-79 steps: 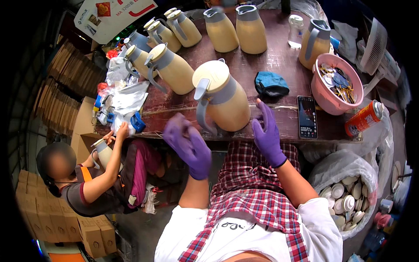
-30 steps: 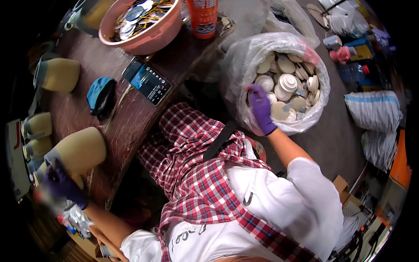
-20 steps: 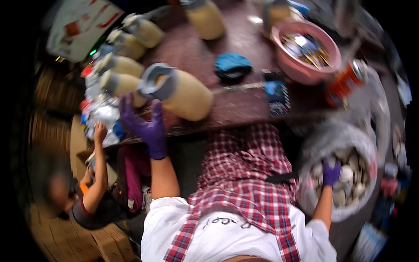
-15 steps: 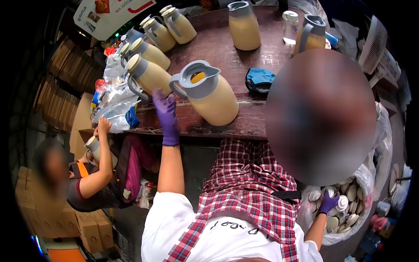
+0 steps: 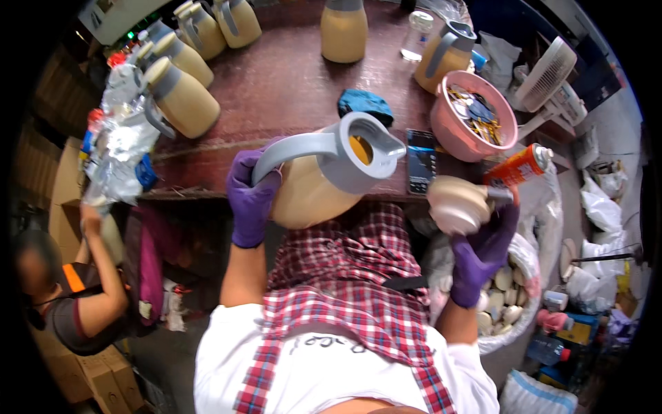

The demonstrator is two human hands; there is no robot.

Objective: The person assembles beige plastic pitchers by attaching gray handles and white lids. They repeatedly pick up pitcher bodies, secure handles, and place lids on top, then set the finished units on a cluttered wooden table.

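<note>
My left hand [image 5: 249,207], in a purple glove, is closed round the handle side of a beige vacuum jug [image 5: 310,196] with a grey collar and spout. The jug tilts at the table's front edge; its open mouth shows an amber inside. To its right, my gloved right hand [image 5: 483,259] holds up a pale jug lid [image 5: 458,203] with a stopper part, slightly blurred. Below that hand stands a plastic-lined bag [image 5: 527,310] with several similar lids [image 5: 509,279].
On the dark red table [image 5: 276,90] stand several lidded jugs [image 5: 183,100] at left, a blue-black pouch [image 5: 365,107], a glass jar [image 5: 417,34], a pink bucket [image 5: 448,131] of small parts and an orange can [image 5: 517,165]. A co-worker [image 5: 89,303] sits at left; a white fan [image 5: 548,72] is at right.
My left hand has taken hold of the jug, which is now nearer me and turned. My right hand has come up out of the bag with a lid. The view has shifted right.
</note>
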